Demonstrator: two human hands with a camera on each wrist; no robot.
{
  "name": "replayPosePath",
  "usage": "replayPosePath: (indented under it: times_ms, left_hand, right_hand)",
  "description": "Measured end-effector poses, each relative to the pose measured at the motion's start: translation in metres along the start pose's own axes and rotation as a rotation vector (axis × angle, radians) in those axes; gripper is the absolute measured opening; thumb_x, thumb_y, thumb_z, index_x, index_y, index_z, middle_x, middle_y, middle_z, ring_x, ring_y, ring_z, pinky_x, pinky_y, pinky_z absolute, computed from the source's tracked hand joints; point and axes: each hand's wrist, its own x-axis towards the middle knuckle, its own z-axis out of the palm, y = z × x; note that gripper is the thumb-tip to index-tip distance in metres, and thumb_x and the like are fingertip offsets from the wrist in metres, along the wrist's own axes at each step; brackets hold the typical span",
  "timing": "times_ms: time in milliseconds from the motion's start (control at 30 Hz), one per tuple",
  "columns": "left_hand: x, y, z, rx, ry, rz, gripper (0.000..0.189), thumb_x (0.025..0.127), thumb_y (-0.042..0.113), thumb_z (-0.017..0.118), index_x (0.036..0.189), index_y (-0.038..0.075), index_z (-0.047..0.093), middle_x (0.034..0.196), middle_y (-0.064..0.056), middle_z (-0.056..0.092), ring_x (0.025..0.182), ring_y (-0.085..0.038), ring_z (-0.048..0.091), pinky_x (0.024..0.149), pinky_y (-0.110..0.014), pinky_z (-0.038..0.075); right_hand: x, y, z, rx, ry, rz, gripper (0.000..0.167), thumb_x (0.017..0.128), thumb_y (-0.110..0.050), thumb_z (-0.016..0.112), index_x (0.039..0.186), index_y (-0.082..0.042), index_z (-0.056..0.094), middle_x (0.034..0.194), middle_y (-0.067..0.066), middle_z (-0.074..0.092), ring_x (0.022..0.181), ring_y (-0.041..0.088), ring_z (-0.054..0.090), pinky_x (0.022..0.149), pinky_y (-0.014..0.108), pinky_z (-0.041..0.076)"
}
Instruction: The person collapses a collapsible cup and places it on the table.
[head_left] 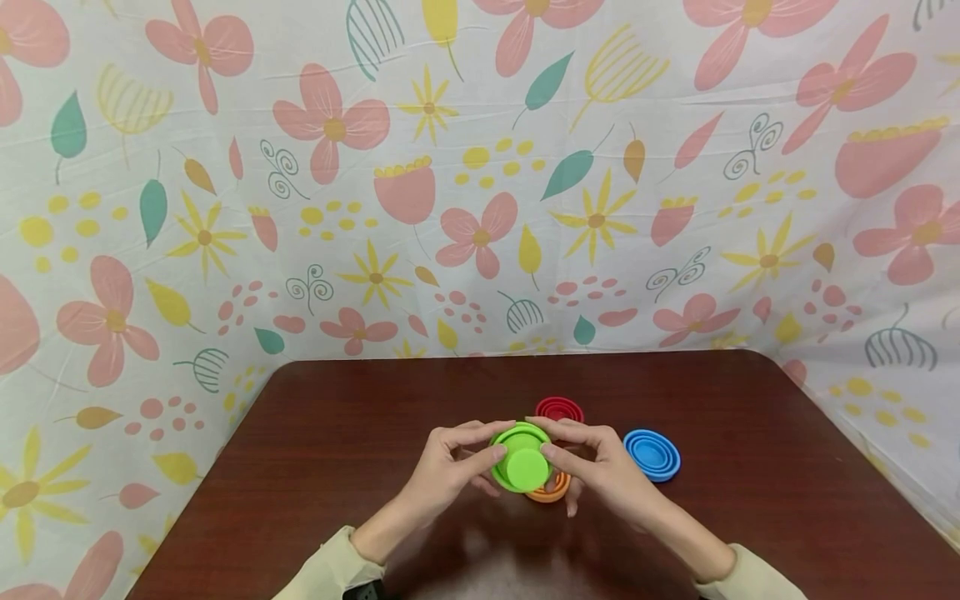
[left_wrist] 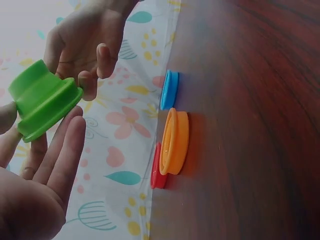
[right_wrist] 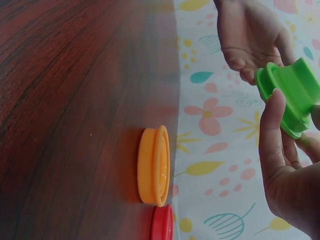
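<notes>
A green collapsible silicone cup (head_left: 525,471), partly extended, is held above the table with its narrow base facing the head camera. My left hand (head_left: 448,467) pinches it from the left, thumb by the base and fingers at the wide rim. From the opposite side, my right hand (head_left: 606,462) grips the same cup likewise. Flattened on the table below is an orange cup (left_wrist: 176,142), partly hidden behind the green one in the head view. In both wrist views, the green cup's stepped wall shows from the side.
A flattened red cup (head_left: 560,408) lies behind the hands, and a flattened blue cup (head_left: 652,456) to their right. All three loose cups rest on the dark brown wooden table (head_left: 360,408). A flower-patterned cloth (head_left: 480,208) hangs at the table's back and sides.
</notes>
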Motion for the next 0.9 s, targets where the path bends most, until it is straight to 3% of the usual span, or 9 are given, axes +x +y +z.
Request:
replayPosePath:
  times_ms: [300,533,633,767,900]
  left_hand:
    - [0.0011,0.0018,0.003,-0.004,0.032,0.024,0.032,0.102,0.002,0.067,0.133,-0.007,0.069,0.117,-0.024,0.069,0.063,-0.053,0.068,0.052,-0.057,0.06]
    - [0.0019,0.0046,0.0046,-0.011,0.048,0.013,0.032,0.098,0.0,0.071,0.129,-0.007,0.071,0.109,-0.02,0.07,0.066,-0.026,0.076,0.055,-0.065,0.057]
    - [0.0019,0.0051,0.0051,0.002,0.05,0.02,0.032,0.097,-0.001,0.072,0.128,-0.008,0.072,0.107,-0.023,0.069,0.069,-0.021,0.076,0.055,-0.065,0.057]
    - [0.002,0.0048,0.0048,0.026,0.049,0.038,0.031,0.096,-0.002,0.072,0.126,-0.009,0.072,0.105,-0.027,0.068,0.071,-0.021,0.076,0.054,-0.067,0.055]
    - [0.0016,0.0052,0.0043,0.058,0.053,0.028,0.032,0.094,-0.001,0.074,0.125,-0.007,0.074,0.102,-0.02,0.07,0.073,-0.022,0.076,0.054,-0.062,0.058]
  right_hand:
    - [0.0004,-0.0001,0.0011,-0.018,0.013,-0.007,0.046,0.108,-0.011,0.06,0.152,0.001,0.054,0.103,0.021,0.072,0.048,0.036,0.06,0.051,0.044,0.061]
    - [0.0015,0.0,0.0022,-0.012,0.007,-0.029,0.046,0.107,-0.009,0.06,0.15,0.005,0.053,0.102,0.021,0.073,0.049,0.036,0.06,0.051,0.043,0.061]
    - [0.0026,0.0005,0.0033,0.004,0.003,-0.044,0.045,0.106,-0.008,0.061,0.149,0.004,0.055,0.101,0.02,0.074,0.049,0.036,0.059,0.05,0.043,0.061]
    - [0.0034,0.0009,0.0048,0.0,0.018,-0.056,0.044,0.104,-0.006,0.064,0.146,0.005,0.058,0.101,0.02,0.075,0.048,0.037,0.058,0.049,0.043,0.06]
    - [0.0034,0.0007,0.0058,-0.026,0.037,-0.058,0.043,0.103,-0.005,0.067,0.144,0.005,0.061,0.106,0.02,0.074,0.049,0.038,0.058,0.048,0.045,0.06]
